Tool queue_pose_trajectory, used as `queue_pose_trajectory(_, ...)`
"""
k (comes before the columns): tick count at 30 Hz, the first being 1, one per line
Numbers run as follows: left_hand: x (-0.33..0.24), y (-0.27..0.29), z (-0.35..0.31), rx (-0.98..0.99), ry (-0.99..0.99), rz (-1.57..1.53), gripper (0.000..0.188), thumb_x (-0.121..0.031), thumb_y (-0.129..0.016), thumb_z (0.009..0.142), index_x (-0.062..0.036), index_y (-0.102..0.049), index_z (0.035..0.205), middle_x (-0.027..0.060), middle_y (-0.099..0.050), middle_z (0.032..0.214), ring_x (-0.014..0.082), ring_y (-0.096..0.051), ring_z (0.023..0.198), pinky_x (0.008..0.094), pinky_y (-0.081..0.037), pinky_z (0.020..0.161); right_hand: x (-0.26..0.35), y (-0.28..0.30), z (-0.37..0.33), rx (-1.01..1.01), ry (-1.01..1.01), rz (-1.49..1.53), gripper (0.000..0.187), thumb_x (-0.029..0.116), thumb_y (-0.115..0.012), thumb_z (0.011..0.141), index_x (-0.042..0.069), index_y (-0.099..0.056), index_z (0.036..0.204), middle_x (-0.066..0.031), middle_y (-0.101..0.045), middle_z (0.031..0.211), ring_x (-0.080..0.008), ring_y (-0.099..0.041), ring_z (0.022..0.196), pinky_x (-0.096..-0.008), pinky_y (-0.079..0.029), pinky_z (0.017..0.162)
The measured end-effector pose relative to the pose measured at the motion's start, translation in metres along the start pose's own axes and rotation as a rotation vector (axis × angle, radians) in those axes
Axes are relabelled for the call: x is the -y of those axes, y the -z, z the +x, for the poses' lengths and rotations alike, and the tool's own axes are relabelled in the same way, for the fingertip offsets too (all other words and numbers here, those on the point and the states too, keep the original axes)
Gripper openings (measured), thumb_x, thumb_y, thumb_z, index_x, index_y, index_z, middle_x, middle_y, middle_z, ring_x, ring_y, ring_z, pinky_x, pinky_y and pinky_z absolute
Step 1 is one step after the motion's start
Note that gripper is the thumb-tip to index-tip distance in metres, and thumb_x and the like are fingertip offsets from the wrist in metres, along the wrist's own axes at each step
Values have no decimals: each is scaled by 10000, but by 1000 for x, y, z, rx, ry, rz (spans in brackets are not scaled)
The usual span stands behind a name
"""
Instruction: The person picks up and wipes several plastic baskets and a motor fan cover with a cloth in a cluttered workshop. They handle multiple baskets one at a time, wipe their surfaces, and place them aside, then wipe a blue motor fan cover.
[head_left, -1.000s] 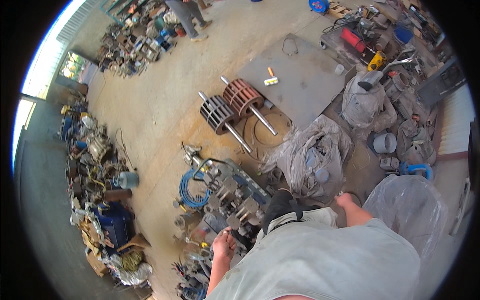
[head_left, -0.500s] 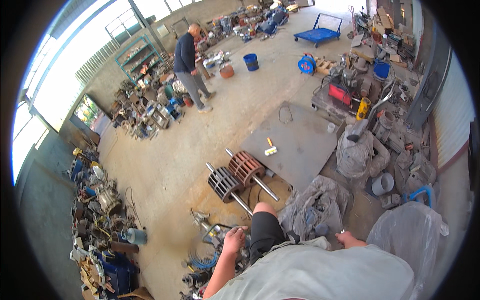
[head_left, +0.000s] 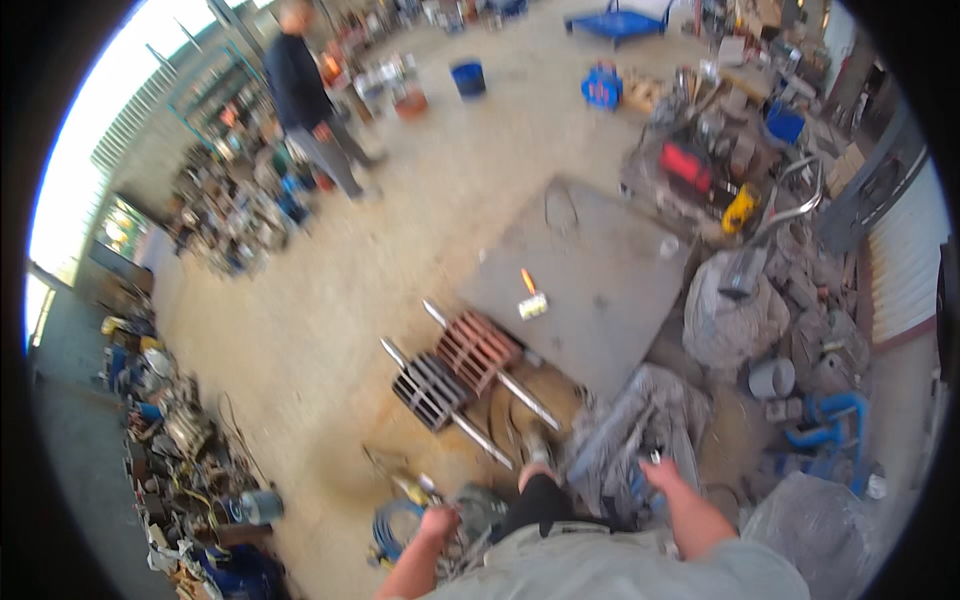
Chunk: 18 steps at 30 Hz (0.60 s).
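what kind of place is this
Probably a machinery repair workshop: a dark slotted rotor and a rust-red slotted rotor lie on the floor, used machine parts are heaped along the left wall, and a blue platform trolley stands farther off.

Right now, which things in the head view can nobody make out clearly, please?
In the head view:
Small shiny thing at the right hand: too small and blurred to identify.
Left hand: blurred; whether it holds anything is unclear.
Whatever lies beneath the grey plastic sheet: hidden by its folds.
Blue trolley: top cut off by the picture's upper edge.
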<state>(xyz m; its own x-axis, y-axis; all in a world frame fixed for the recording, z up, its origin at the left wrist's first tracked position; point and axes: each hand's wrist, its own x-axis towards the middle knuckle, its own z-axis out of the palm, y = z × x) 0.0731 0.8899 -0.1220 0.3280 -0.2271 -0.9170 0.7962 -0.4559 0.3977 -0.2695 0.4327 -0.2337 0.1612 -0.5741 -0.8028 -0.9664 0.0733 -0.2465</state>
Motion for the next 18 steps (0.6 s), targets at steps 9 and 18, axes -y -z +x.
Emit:
queue_pose_trajectory(9,-157,-5,74,-37,23,10,120,-171,-584,1011,-85,-610,931,-4,-457,599,140,-391,443,315,-296,417,137,96,7,-216,-33,56,492,488,-703,891,-3,-740,887,-182,-743,867,-338,-709,835,-445,-530,762)
queue_pose_trajectory(18,-440,-67,117,599,-251,-601,139,-177,-491,1070,-88,-563,991,-28,-465,688,113,-460,591,252,-382,531,-5,130,-164,-26,-458,-91,389,388,-662,892,11,-675,987,-176,-716,908,-358,-712,855,-450,-542,717)
